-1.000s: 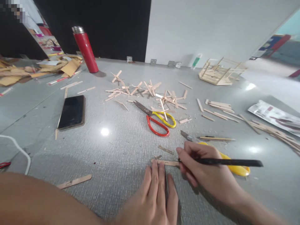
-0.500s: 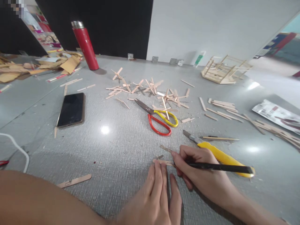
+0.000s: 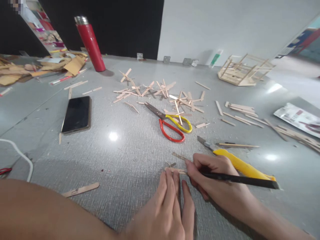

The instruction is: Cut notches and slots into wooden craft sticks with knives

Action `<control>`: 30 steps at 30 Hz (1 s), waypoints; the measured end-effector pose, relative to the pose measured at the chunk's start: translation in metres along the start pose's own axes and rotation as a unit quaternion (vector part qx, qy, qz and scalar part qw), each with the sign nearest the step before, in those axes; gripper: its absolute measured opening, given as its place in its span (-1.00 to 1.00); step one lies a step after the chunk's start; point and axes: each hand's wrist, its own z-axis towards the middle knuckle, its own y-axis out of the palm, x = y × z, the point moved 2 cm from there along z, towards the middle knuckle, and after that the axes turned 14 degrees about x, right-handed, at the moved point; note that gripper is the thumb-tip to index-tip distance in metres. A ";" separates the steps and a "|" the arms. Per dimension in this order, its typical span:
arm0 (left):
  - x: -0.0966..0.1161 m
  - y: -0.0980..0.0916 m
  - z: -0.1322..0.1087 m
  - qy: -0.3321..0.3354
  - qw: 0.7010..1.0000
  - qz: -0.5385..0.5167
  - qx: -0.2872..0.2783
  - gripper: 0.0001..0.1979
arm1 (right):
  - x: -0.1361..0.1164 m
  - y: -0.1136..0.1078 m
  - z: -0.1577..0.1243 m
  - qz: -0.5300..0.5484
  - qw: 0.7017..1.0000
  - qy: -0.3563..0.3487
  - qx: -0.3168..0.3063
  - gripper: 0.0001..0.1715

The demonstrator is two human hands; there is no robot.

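My left hand lies with its fingers stretched out, the fingertips pressing a small wooden craft stick flat on the table. A dark sliver lies beside that stick. Close by on the right, my right hand is closed in a writing grip around a slim black pen-like tool; its working tip is hidden by the fingers. A thin strip juts out past the right thumb. Just beyond that hand lies a yellow utility knife, blade out.
Red-and-yellow scissors lie ahead, before a scatter of craft sticks. A phone and a red flask are on the left. A wooden stick frame stands at the back right. A notched stick lies by my left forearm.
The view has shifted slightly. Both hands keep their places at the craft stick, and the black tool's rear end appears a little lower and further right.
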 end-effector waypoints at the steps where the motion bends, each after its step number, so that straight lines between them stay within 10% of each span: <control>1: 0.000 0.000 0.000 0.001 1.000 0.000 -0.001 -0.64 | -0.001 0.000 0.000 -0.002 1.000 -0.003 0.002 -0.44; 30: 0.004 0.006 -0.006 -0.005 1.000 -0.009 0.004 -0.60 | -0.003 -0.001 0.002 0.041 0.999 0.035 -0.010 -0.45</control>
